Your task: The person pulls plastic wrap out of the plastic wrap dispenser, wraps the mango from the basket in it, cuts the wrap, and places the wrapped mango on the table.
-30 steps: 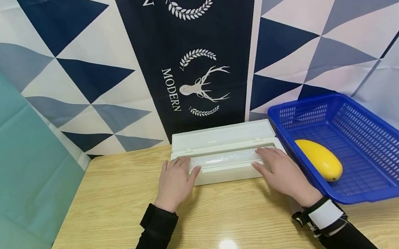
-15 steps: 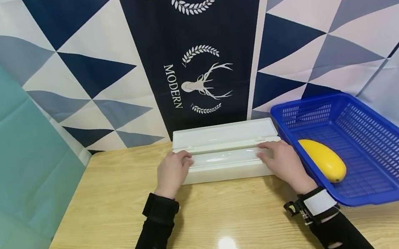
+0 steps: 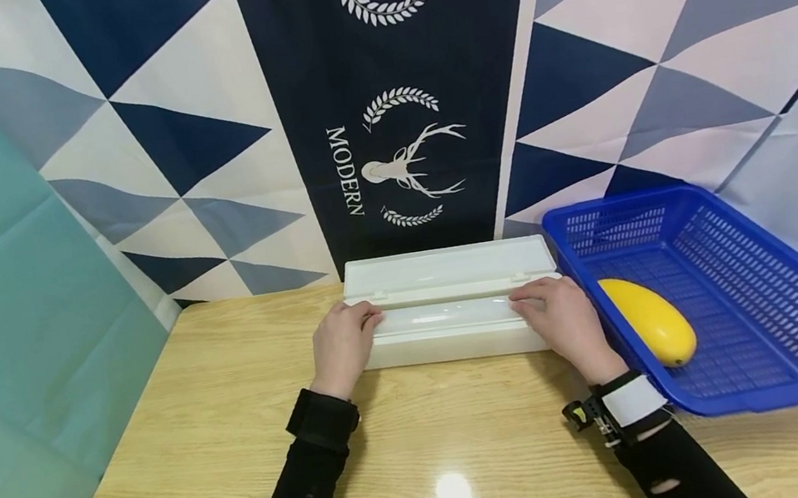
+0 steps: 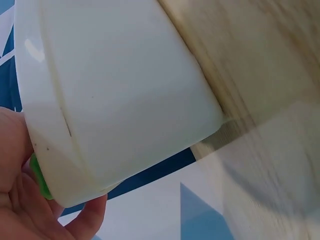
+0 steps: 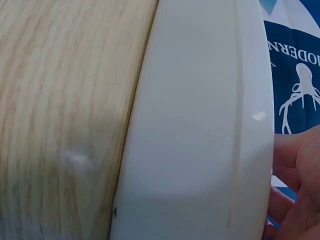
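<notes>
A long white cling film box [image 3: 455,348] lies at the back of the table with its lid [image 3: 446,264] tipped back. Inside it runs a shiny roll of clear cling film [image 3: 445,314]. At the box's left end, my left hand [image 3: 342,347] pinches the film between thumb and fingers. My right hand [image 3: 567,321] does the same at the right end. The film at the fingertips is too thin to make out. In the left wrist view, a small green part [image 4: 40,177] shows at the box's end, beside the fingers.
Right of the box stands a blue plastic basket [image 3: 733,255], close to my right forearm. A yellow, mango-shaped fruit [image 3: 651,323] lies in it. Patterned cloth [image 3: 388,48] hangs right behind the box. Wooden tabletop [image 3: 410,449] stretches in front.
Both hands had thumbs and fingers spread over the box's front and roll; now thumb and fingertips have come together at the film. The head view has shifted slightly.
</notes>
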`<state>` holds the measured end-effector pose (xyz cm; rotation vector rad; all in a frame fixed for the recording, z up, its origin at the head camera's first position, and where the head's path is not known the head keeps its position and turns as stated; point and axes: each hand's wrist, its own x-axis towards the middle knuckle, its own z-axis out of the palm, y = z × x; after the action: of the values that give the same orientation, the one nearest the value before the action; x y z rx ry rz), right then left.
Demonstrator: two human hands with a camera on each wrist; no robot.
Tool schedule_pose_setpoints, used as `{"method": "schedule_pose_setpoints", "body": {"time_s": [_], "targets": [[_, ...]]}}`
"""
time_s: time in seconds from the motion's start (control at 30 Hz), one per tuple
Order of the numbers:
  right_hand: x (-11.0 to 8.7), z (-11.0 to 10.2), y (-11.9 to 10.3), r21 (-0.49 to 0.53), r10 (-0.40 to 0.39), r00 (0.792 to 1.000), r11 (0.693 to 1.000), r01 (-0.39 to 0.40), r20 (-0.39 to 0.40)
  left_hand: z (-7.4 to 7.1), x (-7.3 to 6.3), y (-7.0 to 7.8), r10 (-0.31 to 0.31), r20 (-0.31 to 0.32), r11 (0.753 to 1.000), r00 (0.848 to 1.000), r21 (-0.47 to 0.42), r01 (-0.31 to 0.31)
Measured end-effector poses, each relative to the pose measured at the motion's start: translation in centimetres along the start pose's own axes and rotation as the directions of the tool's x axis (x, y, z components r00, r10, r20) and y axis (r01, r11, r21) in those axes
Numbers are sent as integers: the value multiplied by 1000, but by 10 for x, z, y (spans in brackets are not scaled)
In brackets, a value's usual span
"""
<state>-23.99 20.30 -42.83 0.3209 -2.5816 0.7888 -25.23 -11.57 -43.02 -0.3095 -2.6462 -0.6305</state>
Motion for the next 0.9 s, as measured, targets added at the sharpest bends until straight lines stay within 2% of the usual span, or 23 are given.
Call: {"method": "schedule_pose_setpoints", "body": {"time_s": [0.17, 0.33, 0.6, 0.73, 0.9], "targets": [[-1, 6, 0, -41, -7, 998, 999, 4, -66, 4, -2, -1, 36, -49, 999, 998, 32, -34], [-2, 14, -2, -117, -50, 988, 993, 33, -144, 5, -2, -2, 50, -89, 998, 995, 42, -47], [-3, 16, -1, -162, -77, 985, 986, 51, -155, 6, 1, -5, 52, -97, 999, 994, 20, -51], [-3, 16, 0, -147, -80, 984, 987, 57, -158, 4, 0, -7, 48, -95, 999, 994, 7, -47], [-2, 16, 1, -120, -83, 982, 991, 63, -170, 2, -1, -8, 76, -116, 997, 990, 0, -77]]}}
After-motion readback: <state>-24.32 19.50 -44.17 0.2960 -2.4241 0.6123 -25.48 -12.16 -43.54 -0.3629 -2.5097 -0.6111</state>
